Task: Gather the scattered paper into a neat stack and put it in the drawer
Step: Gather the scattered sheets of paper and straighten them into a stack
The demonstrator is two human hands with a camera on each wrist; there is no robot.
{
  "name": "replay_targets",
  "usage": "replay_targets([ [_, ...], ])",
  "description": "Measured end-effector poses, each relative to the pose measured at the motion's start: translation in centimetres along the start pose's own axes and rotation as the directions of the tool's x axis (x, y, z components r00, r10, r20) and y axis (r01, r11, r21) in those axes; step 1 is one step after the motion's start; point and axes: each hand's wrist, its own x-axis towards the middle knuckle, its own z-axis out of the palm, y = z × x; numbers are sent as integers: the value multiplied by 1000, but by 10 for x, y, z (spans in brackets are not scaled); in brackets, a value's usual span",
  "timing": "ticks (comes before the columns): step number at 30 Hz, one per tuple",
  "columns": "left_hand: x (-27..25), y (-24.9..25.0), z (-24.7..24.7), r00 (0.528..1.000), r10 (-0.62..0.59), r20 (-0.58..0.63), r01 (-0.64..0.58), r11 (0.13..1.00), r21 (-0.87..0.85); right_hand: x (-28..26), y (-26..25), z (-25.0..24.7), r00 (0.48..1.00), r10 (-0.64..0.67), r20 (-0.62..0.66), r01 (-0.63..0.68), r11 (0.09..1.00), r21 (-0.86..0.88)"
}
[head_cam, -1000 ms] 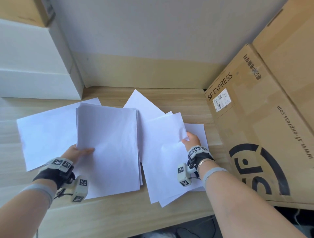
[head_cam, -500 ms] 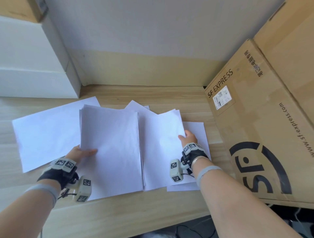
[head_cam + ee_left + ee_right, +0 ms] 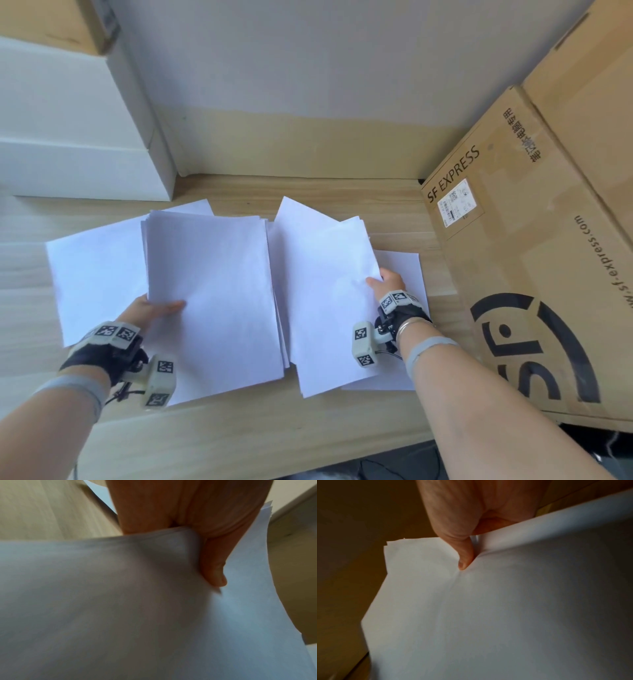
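Observation:
White paper sheets lie spread over the wooden desk [image 3: 239,438]. My left hand [image 3: 150,310] pinches the left edge of a thick bundle of sheets [image 3: 212,294], thumb on top; the left wrist view shows that thumb [image 3: 214,566] pressing the bundle [image 3: 120,601]. My right hand [image 3: 385,284] pinches the right edge of a second bundle [image 3: 325,294], thumb [image 3: 464,559] creasing the top sheet [image 3: 505,615]. A single sheet [image 3: 92,274] lies flat to the left, another [image 3: 407,270] under my right hand. No drawer shows.
A large SF Express cardboard box [image 3: 534,274] stands on the desk right of the paper, close to my right wrist. White boxes [image 3: 68,137] are stacked at the back left. A wall [image 3: 308,68] runs behind. The desk's front edge is near my forearms.
The right bundle has swung: its sheets drew together half a second ago and now fan slightly, shifted right. The left bundle stays held, raised a little. The camera moved closer.

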Motion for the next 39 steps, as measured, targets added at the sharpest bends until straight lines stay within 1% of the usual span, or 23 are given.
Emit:
replay_targets([
  [3, -4, -3, -7, 999, 0, -45, -1, 1000, -10, 3, 4, -17, 999, -3, -33, 6, 997, 77],
  [11, -14, -2, -4, 999, -17, -41, 17, 1000, 14, 6, 5, -50, 995, 19, -98, 3, 976, 216],
  [15, -14, -2, -8, 998, -43, -38, 44, 999, 17, 9, 1, -68, 983, 45, -176, 2, 967, 256],
  [19, -14, 0, -8, 997, -52, -58, 56, 997, 54, 16, -4, -85, 970, 36, -239, 35, 957, 288],
  [21, -14, 2, -5, 997, -48, -58, 51, 996, 68, 17, -10, -85, 976, 32, -214, 27, 963, 267],
  [24, -16, 6, 4, 998, -44, -43, 48, 995, 93, 11, -23, -70, 992, -24, -126, 46, 985, 169],
  [28, -14, 4, 14, 998, -49, -31, 53, 990, 132, 1, -35, -27, 995, -94, 30, 93, 995, 33],
  [32, -17, 2, 23, 997, -82, -11, 82, 987, 136, -10, -47, 18, 981, -144, 129, 154, 985, -71],
  [36, -15, -2, 31, 999, -42, -33, 46, 990, 131, -17, -60, 48, 963, -146, 225, 192, 961, -197],
  [39, -18, -4, 35, 999, -38, -8, 39, 991, 131, -19, -66, 61, 963, -117, 241, 168, 964, -205],
])
